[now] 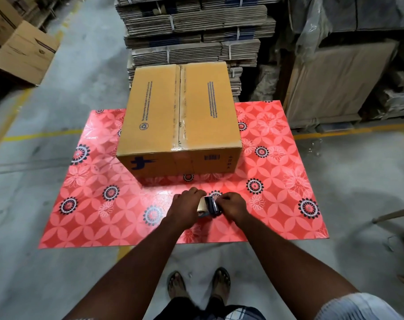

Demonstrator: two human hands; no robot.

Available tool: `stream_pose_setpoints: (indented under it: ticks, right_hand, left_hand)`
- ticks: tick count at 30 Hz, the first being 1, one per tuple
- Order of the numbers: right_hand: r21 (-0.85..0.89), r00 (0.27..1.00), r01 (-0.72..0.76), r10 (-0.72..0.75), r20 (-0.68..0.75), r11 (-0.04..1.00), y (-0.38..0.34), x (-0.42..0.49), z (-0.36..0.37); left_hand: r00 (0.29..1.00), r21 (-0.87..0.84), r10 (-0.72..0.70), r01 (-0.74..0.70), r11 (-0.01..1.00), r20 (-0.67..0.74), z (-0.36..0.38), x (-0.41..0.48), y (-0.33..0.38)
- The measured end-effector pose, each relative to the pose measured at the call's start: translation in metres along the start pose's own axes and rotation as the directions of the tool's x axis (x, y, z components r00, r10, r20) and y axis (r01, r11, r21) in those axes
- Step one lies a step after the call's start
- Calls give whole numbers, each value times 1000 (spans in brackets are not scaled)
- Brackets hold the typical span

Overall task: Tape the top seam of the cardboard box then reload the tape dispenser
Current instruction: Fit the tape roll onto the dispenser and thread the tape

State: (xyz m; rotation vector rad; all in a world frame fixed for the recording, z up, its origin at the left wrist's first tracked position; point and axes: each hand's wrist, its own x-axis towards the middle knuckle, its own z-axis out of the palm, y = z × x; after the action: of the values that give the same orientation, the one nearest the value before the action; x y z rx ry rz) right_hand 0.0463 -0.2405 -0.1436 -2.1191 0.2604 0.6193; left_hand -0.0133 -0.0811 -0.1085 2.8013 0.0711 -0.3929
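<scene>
Box (179,116) seam looks taped; we're on reload; left hand (186,210) clamps dispenser (208,207), right hand (231,207) fingers pinch its front; keep tape end flat, no twist.

A red flowered surface (85,204) stands on a grey concrete floor (57,93) marked with yellow lines (41,135). Beyond its far edge rise stacks of flattened cardboard (191,26) bound with straps. Open cartons (23,51) sit off the far left corner, plastic-wrapped pallets (339,77) off the far right.
</scene>
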Motion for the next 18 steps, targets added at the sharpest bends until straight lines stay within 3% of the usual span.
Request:
stream_pose_setpoints:
  ticks: [9,18]
  right_hand:
    - [116,997,-76,78,-19,990,3,-4,14]
    - [489,959,-275,197,206,828,5,-20,23]
  left_hand:
    - [996,68,84,-84,994,14,-8,0,-14]
    - [988,166,147,-138,976,-42,-13,3,-26]
